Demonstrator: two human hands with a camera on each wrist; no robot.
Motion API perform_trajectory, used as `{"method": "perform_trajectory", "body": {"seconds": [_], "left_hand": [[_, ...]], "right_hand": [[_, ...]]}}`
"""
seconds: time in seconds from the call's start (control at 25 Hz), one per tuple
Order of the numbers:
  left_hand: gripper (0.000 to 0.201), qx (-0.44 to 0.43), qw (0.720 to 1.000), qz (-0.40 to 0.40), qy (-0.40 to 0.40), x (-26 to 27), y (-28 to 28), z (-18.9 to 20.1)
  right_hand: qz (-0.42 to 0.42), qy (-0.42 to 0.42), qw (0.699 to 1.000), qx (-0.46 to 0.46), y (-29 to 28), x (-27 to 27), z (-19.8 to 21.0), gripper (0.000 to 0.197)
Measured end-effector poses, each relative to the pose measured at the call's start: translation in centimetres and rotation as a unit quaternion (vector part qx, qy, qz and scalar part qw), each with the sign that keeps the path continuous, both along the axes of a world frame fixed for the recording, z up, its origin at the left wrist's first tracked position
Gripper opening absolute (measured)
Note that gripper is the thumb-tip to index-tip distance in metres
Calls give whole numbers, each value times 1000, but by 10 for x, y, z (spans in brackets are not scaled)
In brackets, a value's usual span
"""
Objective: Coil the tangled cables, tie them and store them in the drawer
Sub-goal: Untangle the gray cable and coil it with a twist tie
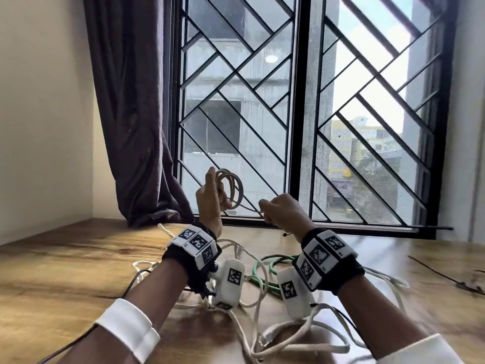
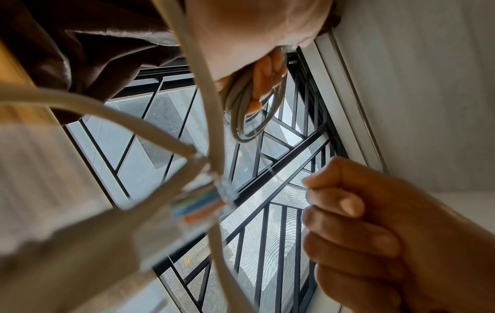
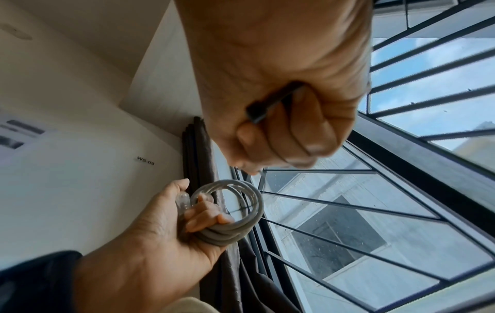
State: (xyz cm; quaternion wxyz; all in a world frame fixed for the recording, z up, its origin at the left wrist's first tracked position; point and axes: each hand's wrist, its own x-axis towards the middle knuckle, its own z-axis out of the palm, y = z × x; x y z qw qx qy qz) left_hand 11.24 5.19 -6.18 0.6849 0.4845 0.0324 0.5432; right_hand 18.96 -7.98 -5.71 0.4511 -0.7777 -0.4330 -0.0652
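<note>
My left hand (image 1: 211, 197) is raised in front of the window and grips a small coil of grey cable (image 1: 233, 189), its fingers curled through the loops. In the right wrist view the coil (image 3: 233, 213) shows several turns, and a clear plug (image 3: 183, 201) lies against the left hand (image 3: 160, 224). A free strand (image 1: 249, 208) runs from the coil to my right hand (image 1: 279, 210), a closed fist just right of it. That fist (image 3: 284, 118) also has a thin black strip (image 3: 270, 103) under its fingers. The left wrist view shows the coil (image 2: 245, 105) and the right hand (image 2: 375, 222).
A tangle of white cables (image 1: 252, 334) and a green cable (image 1: 265, 271) lies on the wooden table (image 1: 65, 271) beneath my wrists. A dark curtain (image 1: 136, 127) hangs at the left of the barred window (image 1: 301, 114). A thin black cable (image 1: 443, 274) lies at the right. No drawer is in view.
</note>
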Motion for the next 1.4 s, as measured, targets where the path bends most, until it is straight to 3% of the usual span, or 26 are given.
{"method": "perform_trajectory", "body": {"seconds": [0.2, 0.36, 0.48, 0.68, 0.84, 0.96, 1.04, 1.12, 1.2, 1.32, 1.4], "left_hand": [[57, 60, 994, -86, 11, 0, -13, -3], [50, 106, 988, -84, 75, 1, -20, -5], [36, 106, 987, -92, 78, 1, -21, -4], [21, 118, 979, -132, 96, -1, -25, -1], [21, 154, 975, -97, 131, 0, -27, -1], [23, 133, 982, -52, 127, 0, -23, -2], [24, 111, 986, -21, 119, 0, -17, -3], [27, 84, 989, 9, 122, 0, -12, -4], [25, 75, 988, 30, 132, -1, -11, -5], [13, 127, 977, 55, 161, -1, -18, -2], [10, 187, 959, 92, 191, 1, -18, 0]], "right_hand": [[110, 142, 979, 95, 6, -7, -7, 42], [196, 246, 940, 135, 6, -9, -10, 40], [237, 301, 909, 166, 8, -8, -11, 36], [250, 339, 889, 181, 11, -10, -11, 37], [242, 337, 898, 148, 11, -8, -11, 38], [233, 301, 917, 119, 9, -9, -13, 35], [221, 249, 936, 111, 4, -8, -9, 24], [223, 237, 934, 147, -1, -1, -5, 10], [247, 285, 901, 216, -5, 8, -2, 7], [316, 377, 808, 324, -12, 19, 4, 5], [336, 401, 766, 374, -16, 25, 6, 7]]}}
